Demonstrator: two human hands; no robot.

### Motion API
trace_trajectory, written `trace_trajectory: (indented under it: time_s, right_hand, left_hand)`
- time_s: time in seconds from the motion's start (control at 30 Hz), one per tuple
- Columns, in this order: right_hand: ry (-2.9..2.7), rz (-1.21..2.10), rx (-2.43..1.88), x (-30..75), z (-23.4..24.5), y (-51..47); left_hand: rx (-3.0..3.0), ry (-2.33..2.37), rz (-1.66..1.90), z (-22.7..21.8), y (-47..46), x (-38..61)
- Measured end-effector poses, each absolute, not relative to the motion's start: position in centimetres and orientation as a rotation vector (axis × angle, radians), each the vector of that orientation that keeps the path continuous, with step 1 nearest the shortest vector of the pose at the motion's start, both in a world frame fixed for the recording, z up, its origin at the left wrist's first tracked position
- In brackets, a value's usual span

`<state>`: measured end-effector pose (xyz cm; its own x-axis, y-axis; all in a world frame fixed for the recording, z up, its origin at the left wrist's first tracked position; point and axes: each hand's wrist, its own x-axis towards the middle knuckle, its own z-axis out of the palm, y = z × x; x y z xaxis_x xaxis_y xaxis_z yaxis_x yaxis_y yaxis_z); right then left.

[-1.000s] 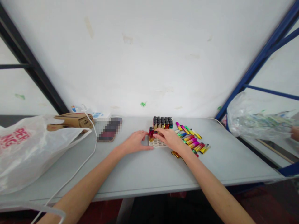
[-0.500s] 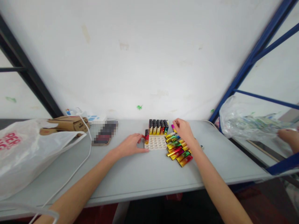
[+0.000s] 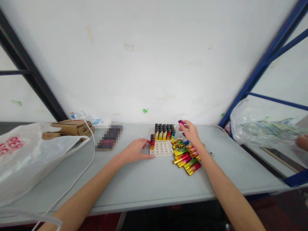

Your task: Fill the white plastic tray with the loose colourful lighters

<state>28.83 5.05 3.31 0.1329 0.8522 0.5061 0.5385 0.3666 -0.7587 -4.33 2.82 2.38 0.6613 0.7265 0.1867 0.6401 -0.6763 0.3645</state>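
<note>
A white tray with round holes [image 3: 162,149] lies on the grey table [image 3: 149,183]. Several lighters stand upright in its far rows [image 3: 164,131], and one red lighter [image 3: 152,141] stands at its left edge. My left hand [image 3: 134,150] rests flat against the tray's left side, fingers spread. My right hand [image 3: 190,131] is lifted just right of the tray, pinched on a magenta lighter [image 3: 181,122]. Below that hand, several shiny coloured lighters [image 3: 186,157] lie loose in a row.
A white plastic bag with red print [image 3: 26,154] fills the left of the table. Behind it lie a cardboard box [image 3: 72,126], a power strip [image 3: 99,122] with a white cable [image 3: 84,166], and a phone [image 3: 108,138]. Another person's hand [image 3: 302,141] holds a clear bag [image 3: 260,125] at right.
My right hand left the tray, reached to the loose lighters on the right and lifted a magenta one. My left hand stayed at the tray's left side.
</note>
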Motion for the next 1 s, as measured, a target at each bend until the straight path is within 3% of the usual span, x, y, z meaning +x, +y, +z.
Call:
trace_trajectory:
  time_s: [0.17,0.63,1.0]
  right_hand:
    - [-1.412,0.762,-1.042,25.7,5.2,1.6]
    - [-1.399,0.898,-1.288,19.2,4.0,-1.8]
    - [-1.541,0.898,-1.216,19.3,2.7,-1.3]
  left_hand:
    - [2.610,1.104,0.452,2.5,2.7,-4.3]
    - [2.612,1.106,0.453,2.8,2.6,-4.1]
    - [2.600,1.126,0.475,2.9,2.6,-4.2]
